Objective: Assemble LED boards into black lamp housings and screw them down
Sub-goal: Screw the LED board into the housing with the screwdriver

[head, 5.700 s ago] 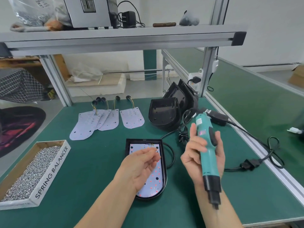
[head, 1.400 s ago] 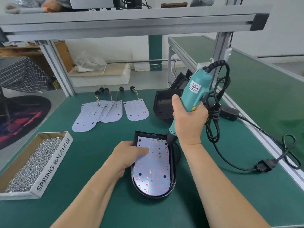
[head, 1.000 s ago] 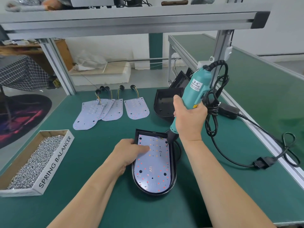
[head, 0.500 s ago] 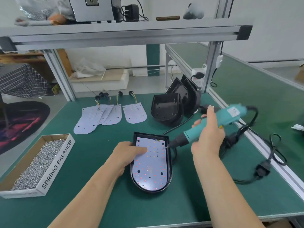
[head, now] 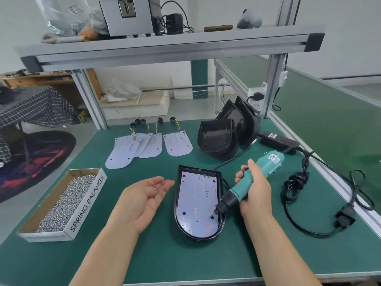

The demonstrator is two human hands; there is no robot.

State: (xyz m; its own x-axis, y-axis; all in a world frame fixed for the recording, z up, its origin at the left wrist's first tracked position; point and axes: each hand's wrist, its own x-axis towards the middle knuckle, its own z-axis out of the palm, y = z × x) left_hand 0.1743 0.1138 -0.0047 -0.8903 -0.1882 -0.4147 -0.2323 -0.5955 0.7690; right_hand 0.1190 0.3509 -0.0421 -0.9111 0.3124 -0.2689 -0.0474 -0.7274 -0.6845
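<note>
left hand (head: 144, 196) lifted off LED board (head: 195, 205) | right hand (head: 255, 190) grips screwdriver (head: 269, 163)

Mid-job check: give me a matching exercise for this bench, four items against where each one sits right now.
Things
1. loose screw
2. screwdriver
3. spare LED boards
4. empty housings

Places
A. gripped in the right hand
B. fanned flat on the mat, far side, wires attached
C. lying on the palm of the left hand
D. stacked and leaning, near the frame post

Pairs: 1-C, 2-A, 3-B, 4-D
</note>
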